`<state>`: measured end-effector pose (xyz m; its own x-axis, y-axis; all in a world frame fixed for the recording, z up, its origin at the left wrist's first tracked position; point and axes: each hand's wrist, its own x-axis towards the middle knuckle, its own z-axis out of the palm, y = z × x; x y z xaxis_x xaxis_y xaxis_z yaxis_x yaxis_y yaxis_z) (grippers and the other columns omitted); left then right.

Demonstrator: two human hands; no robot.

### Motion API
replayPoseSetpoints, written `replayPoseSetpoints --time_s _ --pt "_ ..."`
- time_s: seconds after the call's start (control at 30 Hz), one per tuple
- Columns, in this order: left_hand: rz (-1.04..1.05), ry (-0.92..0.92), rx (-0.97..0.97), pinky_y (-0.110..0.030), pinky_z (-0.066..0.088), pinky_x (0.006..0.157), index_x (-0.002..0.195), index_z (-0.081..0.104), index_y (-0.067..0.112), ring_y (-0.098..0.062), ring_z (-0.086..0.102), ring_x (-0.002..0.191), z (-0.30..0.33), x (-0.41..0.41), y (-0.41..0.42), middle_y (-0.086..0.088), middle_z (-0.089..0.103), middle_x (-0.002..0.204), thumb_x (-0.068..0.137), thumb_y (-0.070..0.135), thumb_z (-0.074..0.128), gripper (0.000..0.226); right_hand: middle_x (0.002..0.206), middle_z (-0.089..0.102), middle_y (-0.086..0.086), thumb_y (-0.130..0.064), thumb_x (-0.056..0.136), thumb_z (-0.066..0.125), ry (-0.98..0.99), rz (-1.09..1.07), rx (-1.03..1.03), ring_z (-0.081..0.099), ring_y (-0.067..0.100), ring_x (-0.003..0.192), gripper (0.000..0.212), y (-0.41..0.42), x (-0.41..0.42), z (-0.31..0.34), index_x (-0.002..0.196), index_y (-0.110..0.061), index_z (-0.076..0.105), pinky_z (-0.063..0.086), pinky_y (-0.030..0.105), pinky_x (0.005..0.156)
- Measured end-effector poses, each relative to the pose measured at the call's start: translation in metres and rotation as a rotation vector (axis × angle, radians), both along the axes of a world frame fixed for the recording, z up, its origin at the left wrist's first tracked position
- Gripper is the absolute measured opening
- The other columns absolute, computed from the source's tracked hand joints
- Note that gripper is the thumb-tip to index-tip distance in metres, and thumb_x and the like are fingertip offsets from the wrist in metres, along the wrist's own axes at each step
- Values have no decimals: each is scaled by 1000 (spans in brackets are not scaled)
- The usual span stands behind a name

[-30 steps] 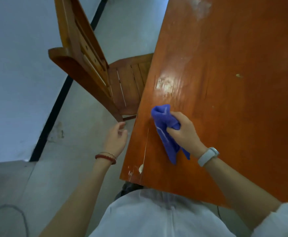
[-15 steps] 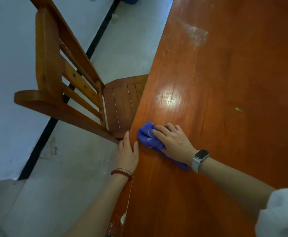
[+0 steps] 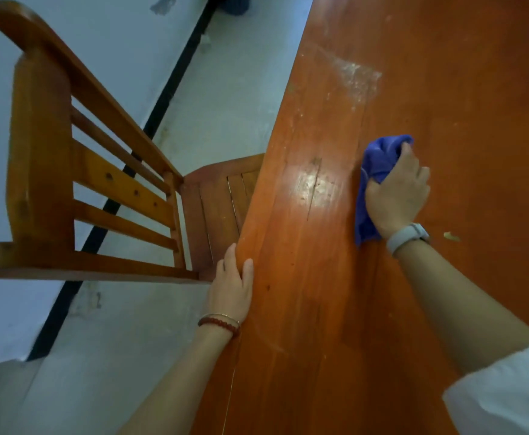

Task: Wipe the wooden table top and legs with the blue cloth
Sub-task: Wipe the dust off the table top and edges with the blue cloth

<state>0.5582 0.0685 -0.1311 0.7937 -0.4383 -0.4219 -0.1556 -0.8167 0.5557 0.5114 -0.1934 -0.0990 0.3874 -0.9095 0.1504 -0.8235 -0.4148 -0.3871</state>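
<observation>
Mid-wipe on table top [image 3: 319, 293]: right hand [image 3: 396, 196] clutching bunched blue cloth [image 3: 379, 158] near center, left hand [image 3: 231, 290] flat-fingered on edge; whitish smear [image 3: 357, 76] & legs prob. left.

The cloth [image 3: 379, 171] lies on the worktop [image 3: 319, 309] (under the right hand [image 3: 398, 196]); a chair [image 3: 100, 183] stands left, its seat tucked beneath.

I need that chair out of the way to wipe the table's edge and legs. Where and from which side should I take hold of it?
Probably grip the chair by its top rail or thick back post, coming from the left with the left hand, which now rests on the table edge. The back stands clear; the seat is tucked under the table.
</observation>
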Motion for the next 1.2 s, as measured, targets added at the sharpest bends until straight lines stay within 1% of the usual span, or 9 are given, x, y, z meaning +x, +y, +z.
replayPoseSetpoints --time_s 0.13,0.37,0.57,0.7,0.8,0.9,1.0,1.1,1.2 --pt "-50 37 -56 -23 34 85 144 14 19 -22 44 122 -6 6 4 -8 35 142 95 42 25 55 132 44 12 -34 87 52 146 40 69 39 37 114 58 15 21 -15 136 -10 34 36 48 87" --pt "-17 197 -181 -25 33 94 144 13 21 -21 37 128 -6 8 11 -7 29 146 95 40 32 57 115 64 8 -12 71 51 -150 919 346 54 34 92 48 108 56 -7 118 -8 59 46 39 81" --pt "-49 309 -205 -31 32 106 144 10 25 -18 34 132 -10 11 25 -2 28 148 92 45 32 60 111 62 12 -14 76 45 -215 123 115 51 36 95 44 44 51 -6 119 -10 57 35 29 76" --pt "6 430 -215 -28 47 93 138 27 29 -7 52 112 -3 16 38 -1 50 129 88 52 41 57 114 63 6 -9 65 62 -17 589 -27 52 34 86 48 128 43 -25 112 -14 59 41 38 68" --pt "93 407 -244 -8 45 72 115 48 26 4 57 81 4 28 55 -1 61 102 93 22 47 22 105 66 2 -16 74 59 -210 945 423 51 20 81 38 158 39 -16 111 -12 63 45 34 67" --pt "172 322 -251 -33 50 85 110 53 23 -17 59 92 4 43 73 -4 61 104 92 19 48 20 94 62 4 -24 74 52 -440 629 430 54 20 83 42 132 40 -7 111 -5 61 47 31 73" --pt "238 234 -231 -38 49 87 111 55 20 -23 59 95 1 57 75 -5 60 103 92 18 49 20 93 59 3 -22 77 51 -358 249 277 47 17 83 38 108 47 -6 112 -8 58 39 19 69" --pt "275 172 -227 -41 49 89 118 54 18 -23 58 98 0 73 65 -5 59 111 93 19 48 26 101 63 8 -18 76 57 -184 598 140 52 26 78 32 148 40 -18 108 -11 58 41 33 65" --pt "303 165 -223 -38 47 91 124 50 13 -22 56 103 5 92 56 -7 56 117 94 16 45 31 102 65 3 -24 80 65 -160 1135 403 52 18 78 30 205 15 -22 108 -15 61 43 30 67"
